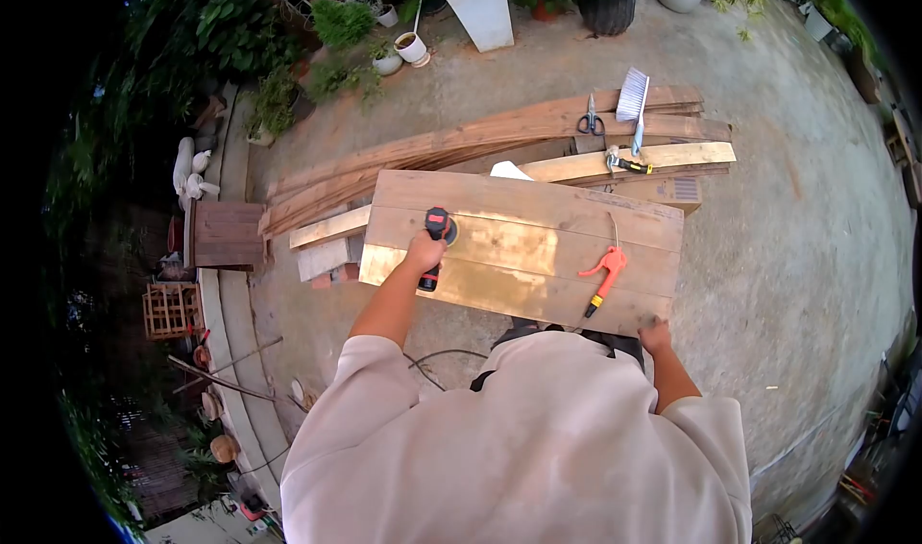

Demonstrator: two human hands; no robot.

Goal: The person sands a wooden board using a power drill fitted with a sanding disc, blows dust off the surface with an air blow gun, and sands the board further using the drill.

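Observation:
My left hand (425, 252) is wrapped around the grip of a black and red cordless sander (438, 225). Its round pad, with a yellow edge, rests on the left part of a panel of wooden planks (519, 193). Pale, bright wood shows around the sander and along the panel's left front, while the other parts look greyish brown. At the panel's near right corner, my right hand (655, 335) is closed on the edge. An orange air blow gun (606, 280) with a thin bent nozzle lies on the panel's right side.
Behind the panel lie long wooden boards (461, 144), bearing scissors (591, 117), a white-bristled brush (633, 102) and a black and yellow tool (629, 164). Several potted plants (480, 11) line the back. A dark hose (442, 354) runs beside my body. A wooden crate (173, 311) stands left.

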